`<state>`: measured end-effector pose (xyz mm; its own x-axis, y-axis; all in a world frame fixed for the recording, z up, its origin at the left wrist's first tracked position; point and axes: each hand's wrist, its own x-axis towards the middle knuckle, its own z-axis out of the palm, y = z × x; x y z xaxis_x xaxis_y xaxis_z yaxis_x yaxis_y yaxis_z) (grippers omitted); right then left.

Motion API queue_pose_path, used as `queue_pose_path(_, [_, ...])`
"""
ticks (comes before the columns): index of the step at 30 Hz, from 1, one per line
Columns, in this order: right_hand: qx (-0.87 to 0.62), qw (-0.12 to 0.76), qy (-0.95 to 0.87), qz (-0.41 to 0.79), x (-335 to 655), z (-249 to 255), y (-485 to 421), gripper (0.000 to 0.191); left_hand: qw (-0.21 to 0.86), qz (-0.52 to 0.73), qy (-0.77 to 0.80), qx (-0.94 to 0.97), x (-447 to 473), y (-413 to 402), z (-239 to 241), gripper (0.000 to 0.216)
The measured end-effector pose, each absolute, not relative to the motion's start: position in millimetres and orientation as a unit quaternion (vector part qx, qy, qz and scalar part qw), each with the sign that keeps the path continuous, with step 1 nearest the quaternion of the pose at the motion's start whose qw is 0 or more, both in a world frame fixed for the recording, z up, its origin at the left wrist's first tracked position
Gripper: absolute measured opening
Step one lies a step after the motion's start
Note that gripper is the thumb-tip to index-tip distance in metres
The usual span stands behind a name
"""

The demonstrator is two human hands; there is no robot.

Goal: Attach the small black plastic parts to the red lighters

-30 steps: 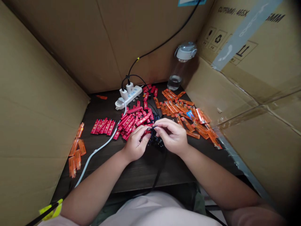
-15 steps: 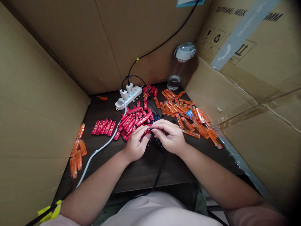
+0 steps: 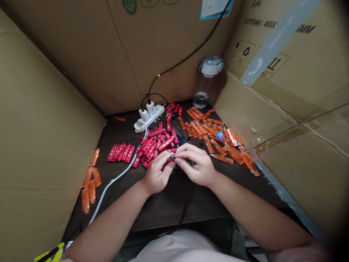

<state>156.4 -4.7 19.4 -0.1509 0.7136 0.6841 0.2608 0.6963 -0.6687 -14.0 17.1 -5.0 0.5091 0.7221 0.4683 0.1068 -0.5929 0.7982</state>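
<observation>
Across the dark surface (image 3: 155, 207): orange lighters (image 3: 200, 127) right, red lighters (image 3: 149, 145) heaped mid-left. Left hand (image 3: 157, 174): fingers pinch one mostly hidden red lighter (image 3: 168, 159). Right hand (image 3: 198, 165): fingers nearly together at its metal top (image 3: 172, 156), can't tell if gripping. Should be light, stiff, slick plastic; grip low, spare the top.
</observation>
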Motion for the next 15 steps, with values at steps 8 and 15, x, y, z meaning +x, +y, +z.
queue_pose_path(8, [-0.304, 0.564, -0.748, 0.176, 158.8, 16.7, -6.3, 0.017, 0.432, 0.414, 0.250, 0.761, -12.1, 13.2, -2.6, 0.018])
queue_pose_path(15, [-0.298, 0.556, -0.758, 0.166, 159.3, 13.7, -7.4, 0.022, 0.454, 0.405, 0.255, 0.751, -12.5, 10.1, -4.5, 0.016])
